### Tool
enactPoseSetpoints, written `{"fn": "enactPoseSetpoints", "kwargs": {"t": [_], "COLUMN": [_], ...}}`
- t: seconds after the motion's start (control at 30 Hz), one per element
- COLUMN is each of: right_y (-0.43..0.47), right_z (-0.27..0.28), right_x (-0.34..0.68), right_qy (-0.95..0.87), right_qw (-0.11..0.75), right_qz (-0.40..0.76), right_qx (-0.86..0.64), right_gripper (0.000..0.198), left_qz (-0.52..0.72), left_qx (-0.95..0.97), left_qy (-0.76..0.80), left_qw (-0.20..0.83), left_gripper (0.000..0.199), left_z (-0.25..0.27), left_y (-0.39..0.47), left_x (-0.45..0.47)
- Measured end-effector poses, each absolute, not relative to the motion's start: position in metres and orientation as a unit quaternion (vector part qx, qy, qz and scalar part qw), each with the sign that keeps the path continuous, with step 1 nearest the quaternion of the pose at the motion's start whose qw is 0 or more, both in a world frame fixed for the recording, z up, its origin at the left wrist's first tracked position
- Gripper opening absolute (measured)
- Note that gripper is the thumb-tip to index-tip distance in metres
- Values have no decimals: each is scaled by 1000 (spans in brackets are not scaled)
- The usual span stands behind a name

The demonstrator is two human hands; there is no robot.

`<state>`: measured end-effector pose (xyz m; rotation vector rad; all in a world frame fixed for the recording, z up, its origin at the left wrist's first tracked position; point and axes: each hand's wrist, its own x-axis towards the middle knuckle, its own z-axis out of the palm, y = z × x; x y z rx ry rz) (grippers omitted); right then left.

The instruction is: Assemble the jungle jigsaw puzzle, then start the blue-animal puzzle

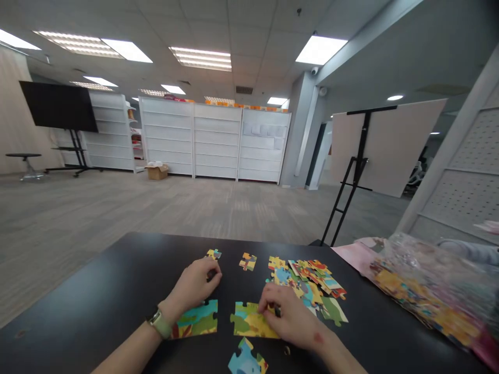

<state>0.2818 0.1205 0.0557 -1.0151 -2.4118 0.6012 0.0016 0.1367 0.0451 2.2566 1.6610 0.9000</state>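
On a black bench [101,301], a yellow-and-green jigsaw section [247,323] lies under the fingertips of my bent right hand [288,314]; whether they pinch it, I cannot tell. Apart from it, leftward, a blue-and-green section [206,318] lies near my left hand [195,283], loosely curled, nothing visible in its grasp. I seem to be positioning pieces; joining these calls for aligning interlocking edges. Beyond my right hand is a heap of loose pieces [307,284]. No writing is legible.

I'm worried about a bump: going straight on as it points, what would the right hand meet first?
Past the yellow-green puzzle section it partly covers, the right hand would likely meet the left hand first, though depth is unclear.
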Motion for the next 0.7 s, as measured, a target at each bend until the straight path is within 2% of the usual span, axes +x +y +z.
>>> {"fn": "enactPoseSetpoints", "kwargs": {"t": [0.1,0.23,0.33,0.47,0.57,0.7], "right_y": [118,134,155,178,184,178], "right_z": [55,54,52,49,49,49], "right_x": [276,287,307,333,343,343], "right_qy": [-868,-823,-761,-676,-666,-698], "right_qw": [236,304,364,440,429,361], "right_qz": [228,162,166,190,175,158], "right_qx": [-372,-451,-510,-560,-584,-598], "right_gripper": [20,19,20,24,27,22], "left_qz": [339,341,313,264,235,225], "left_qx": [696,649,670,736,758,765], "left_qy": [630,678,666,605,580,568], "left_qw": [68,57,91,151,184,207], "left_gripper": [19,23,25,44,50,50], "left_z": [41,37,34,30,27,25], "left_y": [151,164,165,162,161,163], "left_x": [-20,-53,-67,-70,-70,-74]}}
